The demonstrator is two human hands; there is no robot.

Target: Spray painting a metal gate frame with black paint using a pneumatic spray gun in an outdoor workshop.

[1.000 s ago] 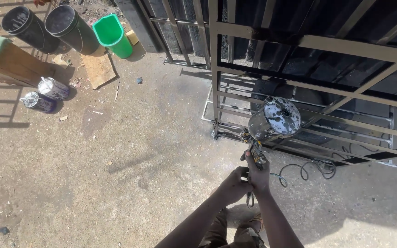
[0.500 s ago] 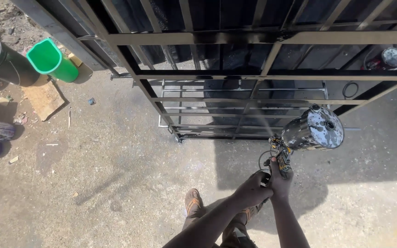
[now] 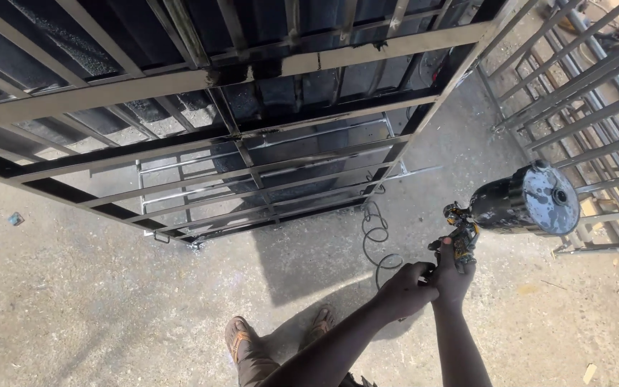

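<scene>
Black-painted steel gate frame [image 3: 252, 143] propped over concrete floor [image 3: 94, 301]; spray gun [image 3: 460, 236] held low right.
Left hand [image 3: 404, 290] cups right hand [image 3: 451, 276], both closed round the grip; paint cup [image 3: 528, 202] tilted sideways. Judgement: level cup, keep hose [image 3: 377, 240] clear of feet.

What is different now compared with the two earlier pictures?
The view swung right: the green bucket and dark pots left the frame, and more railings appeared on the right. Both hands, left and right, stay on the spray gun with its cup, facing the gate.
</scene>
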